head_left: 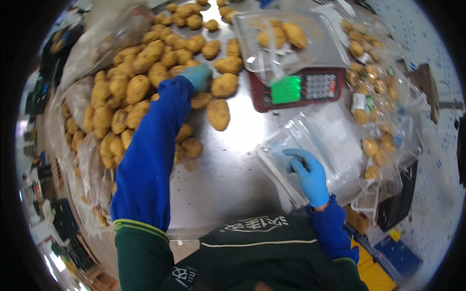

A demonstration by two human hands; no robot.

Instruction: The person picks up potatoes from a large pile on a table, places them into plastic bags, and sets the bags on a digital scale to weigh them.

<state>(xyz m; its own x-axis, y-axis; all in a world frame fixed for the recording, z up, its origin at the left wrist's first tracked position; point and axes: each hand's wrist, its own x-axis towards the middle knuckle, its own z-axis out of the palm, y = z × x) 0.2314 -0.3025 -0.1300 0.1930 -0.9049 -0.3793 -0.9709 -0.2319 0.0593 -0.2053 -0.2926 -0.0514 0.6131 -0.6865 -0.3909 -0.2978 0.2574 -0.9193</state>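
Observation:
My left hand (198,77), in a teal glove, reaches to the right edge of a large heap of potatoes (140,87). Its fingers point down among them and are mostly hidden, so a grip cannot be made out. Close beside it lie single potatoes (224,86). My right hand (309,174), in a blue glove, hovers over or rests on a stack of clear plastic bags (327,142). The fingers there are partly bent and apart, with nothing visible between them. Beyond the bags stands a digital scale (260,98), its tray (324,47) bearing a bag of potatoes (280,34).
Filled clear bags of potatoes (373,87) line the right side of the metal table (225,189). On the left, a large plastic sack (105,43) borders the heap. Blue and yellow items (395,254) sit below the table at the right.

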